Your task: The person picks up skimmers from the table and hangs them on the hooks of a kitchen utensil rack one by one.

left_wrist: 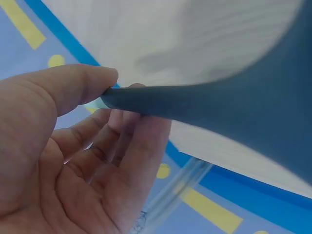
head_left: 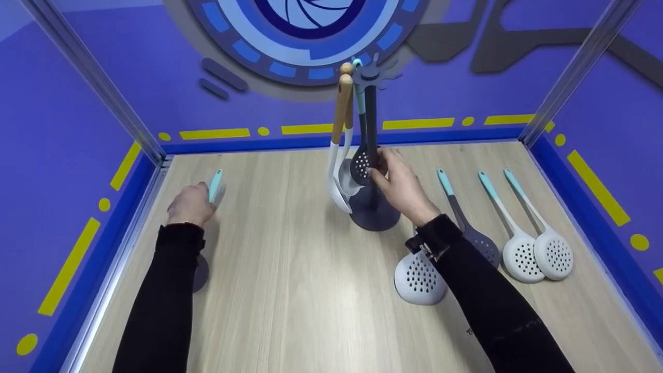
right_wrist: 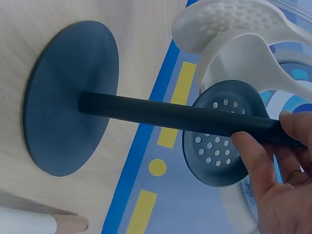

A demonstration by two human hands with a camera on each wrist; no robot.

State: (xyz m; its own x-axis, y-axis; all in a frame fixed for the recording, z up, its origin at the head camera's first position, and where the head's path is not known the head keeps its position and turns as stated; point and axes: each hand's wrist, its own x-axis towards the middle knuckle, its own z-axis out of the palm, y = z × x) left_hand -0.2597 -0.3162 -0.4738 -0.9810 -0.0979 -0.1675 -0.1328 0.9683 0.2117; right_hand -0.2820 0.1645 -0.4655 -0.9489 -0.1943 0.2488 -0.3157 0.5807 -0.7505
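Note:
In the head view my left hand (head_left: pixel 190 204) is at the left, holding a dark utensil with a teal handle (head_left: pixel 215 185). My left thumb and fingers pinch its dark neck (left_wrist: pixel 146 101); the wide dark head (head_left: pixel 200 273) is partly hidden by the sleeve, so its kind is unclear. My right hand (head_left: pixel 403 184) grips the post (right_wrist: pixel 161 114) of a dark utensil stand (head_left: pixel 375 215) with a round base and a hooked top. From it hang a white ladle (right_wrist: pixel 241 63), a white perforated utensil (right_wrist: pixel 222 22) and a dark skimmer (right_wrist: pixel 219 168) with a teal handle.
Under my right forearm lies a white skimmer (head_left: pixel 420 280). Beside it are a dark skimmer (head_left: pixel 484 248) and two white skimmers (head_left: pixel 522 259) with teal handles, their heads overlapping. Blue-purple panels (head_left: pixel 129 93) wall in the wooden tabletop (head_left: pixel 290 290) at the back and sides.

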